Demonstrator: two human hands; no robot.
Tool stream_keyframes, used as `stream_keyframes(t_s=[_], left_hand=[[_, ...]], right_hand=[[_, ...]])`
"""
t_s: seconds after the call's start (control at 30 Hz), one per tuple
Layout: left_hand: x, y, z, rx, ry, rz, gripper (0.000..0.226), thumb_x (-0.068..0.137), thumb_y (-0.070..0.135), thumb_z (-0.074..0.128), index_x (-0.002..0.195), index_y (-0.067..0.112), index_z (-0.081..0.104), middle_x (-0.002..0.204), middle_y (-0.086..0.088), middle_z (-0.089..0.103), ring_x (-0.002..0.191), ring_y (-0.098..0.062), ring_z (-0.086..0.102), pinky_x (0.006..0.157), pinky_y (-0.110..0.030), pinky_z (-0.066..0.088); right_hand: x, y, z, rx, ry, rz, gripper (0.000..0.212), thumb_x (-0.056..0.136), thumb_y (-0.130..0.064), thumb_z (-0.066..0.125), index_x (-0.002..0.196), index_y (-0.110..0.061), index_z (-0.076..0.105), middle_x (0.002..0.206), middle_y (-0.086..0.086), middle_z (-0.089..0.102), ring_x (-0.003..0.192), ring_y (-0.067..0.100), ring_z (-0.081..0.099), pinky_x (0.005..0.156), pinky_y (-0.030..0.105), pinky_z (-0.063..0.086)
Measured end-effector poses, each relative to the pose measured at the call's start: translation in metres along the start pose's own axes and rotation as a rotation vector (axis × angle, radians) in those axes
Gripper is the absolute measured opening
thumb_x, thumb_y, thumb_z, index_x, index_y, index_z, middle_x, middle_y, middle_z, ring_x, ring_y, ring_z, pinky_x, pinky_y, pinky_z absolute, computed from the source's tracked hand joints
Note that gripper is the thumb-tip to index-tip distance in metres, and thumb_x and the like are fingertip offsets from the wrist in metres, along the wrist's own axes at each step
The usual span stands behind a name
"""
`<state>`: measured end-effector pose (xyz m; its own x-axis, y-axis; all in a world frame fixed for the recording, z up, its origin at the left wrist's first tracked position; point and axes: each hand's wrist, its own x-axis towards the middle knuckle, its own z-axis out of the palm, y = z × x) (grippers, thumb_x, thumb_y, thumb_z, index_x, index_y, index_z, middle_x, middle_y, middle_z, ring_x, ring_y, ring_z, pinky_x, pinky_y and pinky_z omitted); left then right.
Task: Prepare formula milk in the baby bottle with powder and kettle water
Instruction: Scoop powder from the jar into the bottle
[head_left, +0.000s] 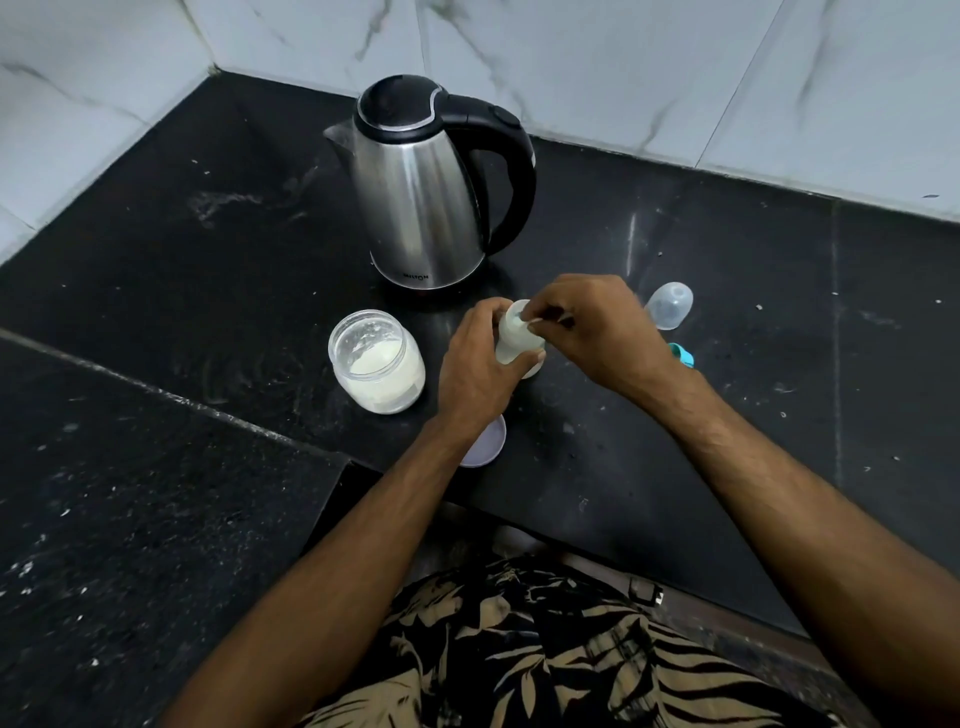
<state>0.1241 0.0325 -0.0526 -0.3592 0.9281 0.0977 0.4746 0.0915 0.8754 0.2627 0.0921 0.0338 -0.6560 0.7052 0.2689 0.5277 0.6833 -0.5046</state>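
Bottle (519, 340) upright on black stone surface (208, 249), long axis vertical, mouth open. Left hand (478, 366) wrapped around bottle body, steadying. Right hand (597, 325) pinched on small spoon (535, 323), tip at bottle mouth, directly above. Step judged: dosing powder. Open powder jar (376, 361) just left of bottle; jar lid (485, 441) near front edge. Kettle (431, 187) behind, handle toward right hand. Clear cap (670, 304) and teal ring (681, 354) right. Marble-tiled wall corner behind.

Speckled black stone counter (156, 519) beneath white marbled wall tiles (623, 62)
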Motion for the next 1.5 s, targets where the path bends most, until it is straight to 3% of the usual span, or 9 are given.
stream_keyframes(t_s=[0.1, 0.23, 0.43, 0.63, 0.9, 1.07, 1.2, 1.37, 1.5], left_hand=[[0.001, -0.001, 0.0, -0.012, 0.006, 0.0, 0.054, 0.07, 0.044, 0.079, 0.116, 0.034, 0.053, 0.116, 0.009, 0.065, 0.104, -0.012, 0.065, 0.087, -0.044, 0.057], [0.001, -0.002, 0.0, -0.009, -0.005, 0.002, 0.054, 0.07, 0.043, 0.079, 0.117, 0.036, 0.052, 0.117, 0.01, 0.065, 0.105, -0.012, 0.064, 0.087, -0.045, 0.057], [0.002, -0.003, 0.0, -0.014, -0.006, 0.007, 0.053, 0.072, 0.041, 0.08, 0.117, 0.032, 0.054, 0.116, 0.009, 0.065, 0.105, -0.012, 0.064, 0.088, -0.044, 0.057], [0.002, -0.003, 0.0, -0.022, 0.0, -0.001, 0.054, 0.07, 0.042, 0.081, 0.115, 0.035, 0.053, 0.116, 0.011, 0.065, 0.105, -0.011, 0.065, 0.087, -0.044, 0.057], [0.0, -0.005, 0.001, -0.039, 0.0, 0.001, 0.055, 0.068, 0.046, 0.077, 0.115, 0.038, 0.051, 0.118, 0.011, 0.063, 0.108, -0.012, 0.064, 0.089, -0.046, 0.056], [-0.001, -0.005, 0.001, -0.056, -0.017, -0.015, 0.064, 0.066, 0.046, 0.079, 0.121, 0.035, 0.049, 0.121, 0.01, 0.062, 0.111, -0.012, 0.062, 0.092, -0.045, 0.054], [-0.008, -0.014, -0.004, -0.035, -0.06, -0.023, 0.095, 0.066, 0.038, 0.09, 0.144, 0.019, 0.04, 0.133, -0.001, 0.054, 0.121, -0.013, 0.053, 0.101, -0.034, 0.048], [-0.023, -0.028, -0.018, -0.025, -0.067, -0.059, 0.091, 0.069, 0.03, 0.091, 0.145, 0.02, 0.041, 0.139, 0.0, 0.05, 0.123, 0.0, 0.045, 0.094, -0.003, 0.034], [-0.039, -0.03, -0.028, -0.003, -0.075, -0.048, 0.088, 0.073, 0.028, 0.089, 0.145, 0.019, 0.041, 0.142, -0.001, 0.048, 0.126, 0.0, 0.045, 0.104, -0.013, 0.036]], right_hand=[[0.001, 0.001, 0.001, 0.031, 0.094, 0.004, 0.011, 0.086, -0.007, 0.071, 0.096, -0.007, 0.075, 0.091, 0.007, 0.073, 0.079, 0.017, 0.066, 0.074, 0.029, 0.055], [0.002, 0.002, -0.002, 0.016, -0.064, 0.028, 0.014, 0.085, -0.01, 0.074, 0.098, -0.009, 0.076, 0.095, 0.007, 0.074, 0.081, 0.018, 0.067, 0.076, 0.036, 0.057], [0.003, 0.003, -0.003, 0.028, -0.042, 0.038, 0.013, 0.086, -0.011, 0.073, 0.099, -0.01, 0.076, 0.095, 0.006, 0.073, 0.081, 0.017, 0.067, 0.076, 0.033, 0.057], [0.006, 0.006, -0.005, 0.225, 0.089, 0.216, 0.009, 0.086, -0.013, 0.074, 0.095, -0.013, 0.076, 0.09, -0.002, 0.075, 0.081, 0.008, 0.069, 0.074, 0.015, 0.053], [0.002, 0.008, -0.007, 0.546, 0.3, 0.422, 0.008, 0.085, -0.011, 0.072, 0.086, -0.019, 0.072, 0.077, -0.002, 0.072, 0.073, 0.021, 0.069, 0.07, 0.044, 0.061], [0.002, 0.005, -0.013, 0.694, 0.337, 0.487, 0.006, 0.087, -0.006, 0.07, 0.093, -0.006, 0.07, 0.08, 0.008, 0.07, 0.071, 0.019, 0.067, 0.066, 0.036, 0.062], [0.004, 0.003, -0.014, 0.818, 0.373, 0.515, 0.007, 0.088, -0.005, 0.069, 0.095, -0.005, 0.069, 0.083, 0.011, 0.069, 0.072, 0.018, 0.069, 0.064, 0.03, 0.059], [0.016, -0.014, -0.006, 0.965, 0.333, 0.516, 0.009, 0.088, 0.0, 0.068, 0.092, -0.008, 0.067, 0.08, 0.007, 0.07, 0.068, 0.015, 0.068, 0.063, 0.028, 0.059], [0.029, -0.034, 0.012, 1.016, 0.227, 0.444, 0.008, 0.089, -0.001, 0.067, 0.095, -0.005, 0.067, 0.083, 0.011, 0.07, 0.071, 0.017, 0.069, 0.062, 0.027, 0.058]])
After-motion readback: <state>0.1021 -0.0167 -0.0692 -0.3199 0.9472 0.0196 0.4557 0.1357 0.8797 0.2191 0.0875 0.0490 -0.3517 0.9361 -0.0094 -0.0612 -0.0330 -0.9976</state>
